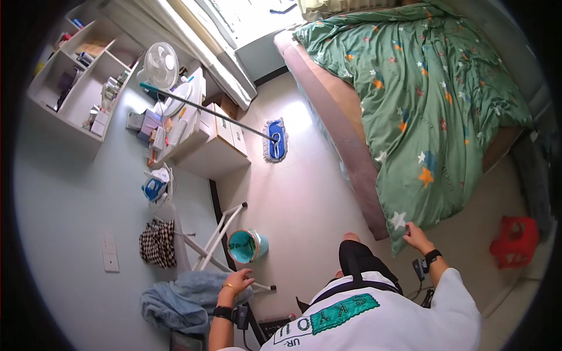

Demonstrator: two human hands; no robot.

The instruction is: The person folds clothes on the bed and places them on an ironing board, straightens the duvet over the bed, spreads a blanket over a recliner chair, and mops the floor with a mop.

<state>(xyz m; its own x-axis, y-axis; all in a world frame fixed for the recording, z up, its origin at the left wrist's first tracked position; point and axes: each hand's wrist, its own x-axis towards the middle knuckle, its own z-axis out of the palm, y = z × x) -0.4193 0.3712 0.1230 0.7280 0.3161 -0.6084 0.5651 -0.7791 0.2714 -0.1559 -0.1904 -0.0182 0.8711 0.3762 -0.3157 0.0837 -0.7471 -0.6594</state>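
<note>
My right hand (417,238) is closed on the near corner of a green duvet (418,134) patterned with stars. From that hand the duvet stretches back over the bed, its corner hanging past the mattress (339,131) edge. My left hand (236,282) is held out low on the left with its fingers apart and nothing in them. Just below it lies a blue fleecy blanket (181,301), draped over a white-legged stand. Near the left fingertips is a teal bucket (261,245) on the floor.
A blue flat mop (275,140) stands on the floor, its long handle leaning on the cluttered desk (190,137). A fan (161,65), an iron (154,189) and a checkered cloth (158,243) are on the left. A red stool (514,243) stands at right.
</note>
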